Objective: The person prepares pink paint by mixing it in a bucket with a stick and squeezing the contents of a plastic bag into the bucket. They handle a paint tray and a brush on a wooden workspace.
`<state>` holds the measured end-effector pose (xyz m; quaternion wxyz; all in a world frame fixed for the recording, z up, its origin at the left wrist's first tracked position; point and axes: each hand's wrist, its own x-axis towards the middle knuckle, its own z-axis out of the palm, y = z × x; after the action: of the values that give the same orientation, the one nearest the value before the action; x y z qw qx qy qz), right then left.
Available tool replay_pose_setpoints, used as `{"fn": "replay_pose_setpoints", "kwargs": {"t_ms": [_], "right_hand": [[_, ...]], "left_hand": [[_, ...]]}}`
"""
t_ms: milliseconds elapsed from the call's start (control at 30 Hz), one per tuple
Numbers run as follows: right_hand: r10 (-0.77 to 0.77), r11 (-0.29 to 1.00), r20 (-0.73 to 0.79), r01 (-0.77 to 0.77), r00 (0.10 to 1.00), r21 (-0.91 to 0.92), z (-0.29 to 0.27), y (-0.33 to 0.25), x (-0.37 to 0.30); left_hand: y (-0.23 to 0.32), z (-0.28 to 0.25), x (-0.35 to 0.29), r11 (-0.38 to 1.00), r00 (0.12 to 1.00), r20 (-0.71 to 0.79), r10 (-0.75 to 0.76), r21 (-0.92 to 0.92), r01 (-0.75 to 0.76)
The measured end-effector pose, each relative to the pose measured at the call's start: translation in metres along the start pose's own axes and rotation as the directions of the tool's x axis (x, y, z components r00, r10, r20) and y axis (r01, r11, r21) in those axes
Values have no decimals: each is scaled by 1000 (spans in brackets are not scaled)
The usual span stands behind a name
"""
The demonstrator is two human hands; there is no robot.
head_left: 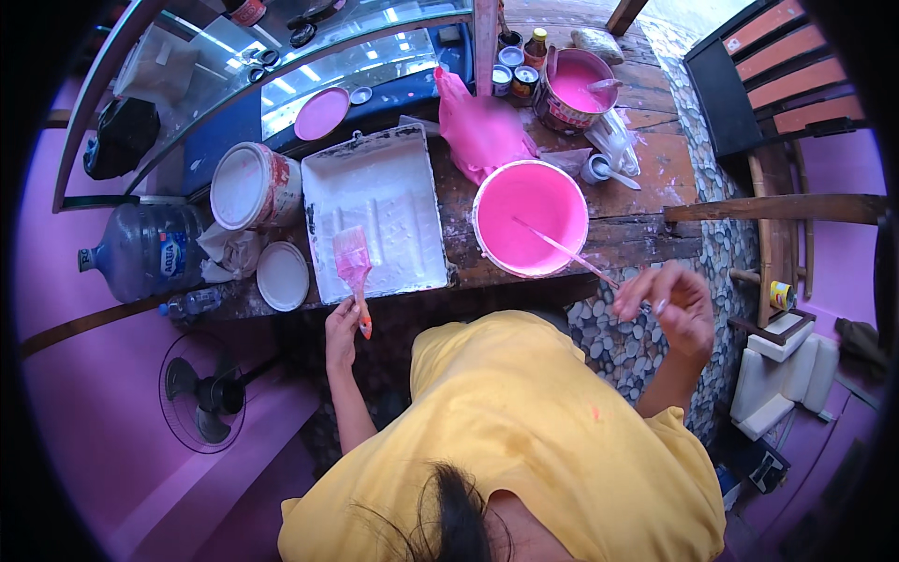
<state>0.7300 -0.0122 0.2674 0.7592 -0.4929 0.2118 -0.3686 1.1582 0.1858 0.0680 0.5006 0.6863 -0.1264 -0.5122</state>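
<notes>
My left hand (pixel 343 330) is closed around the handle of a paintbrush (pixel 353 258) whose wide bristles are coated pink. The brush lies over the near part of a white paint tray (pixel 375 178) with ridges and smears. A bucket of pink paint (pixel 530 208) stands on the table to the right. From it a thin stick (pixel 565 247) leans out across the rim, smeared pink. Close by the stick's outer end is my right hand (pixel 670 304), raised with loosely curled fingers apart; I see no clear grip on the stick.
A lidded tub (pixel 245 187), a white lid (pixel 283 276) and a water jug (pixel 145 251) are left of the tray. Behind the bucket sit a pink bag (pixel 478 126), a second paint pail (pixel 575 89) and small cans (pixel 524 82). A glass case (pixel 309 56) borders the back; a fan (pixel 204 391) stands lower left.
</notes>
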Motion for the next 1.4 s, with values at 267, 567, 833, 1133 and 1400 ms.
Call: {"fn": "replay_pose_setpoints", "kwargs": {"t_ms": [267,567,833,1133,1400], "right_hand": [[-128,949,-478,-33,869,-315,-77,24,40],[-40,938,-545,-157,838,-310,-151,78,54],[-122,921,-503,-92,856,-380,-163,63,77],[-159,948,-695,-89,701,-306,-166,74,24],[88,983,-846,-184,526,-12,-198,145,-36]], "left_hand": [[7,-40,-26,996,998,-24,49,-74,-51],[0,-58,-50,980,984,-78,159,-106,-167],[-26,-50,-59,974,990,-80,114,-185,-127],[-14,-28,-71,966,990,37,138,-226,-127],[-35,21,-99,955,978,70,196,-242,-174]]}}
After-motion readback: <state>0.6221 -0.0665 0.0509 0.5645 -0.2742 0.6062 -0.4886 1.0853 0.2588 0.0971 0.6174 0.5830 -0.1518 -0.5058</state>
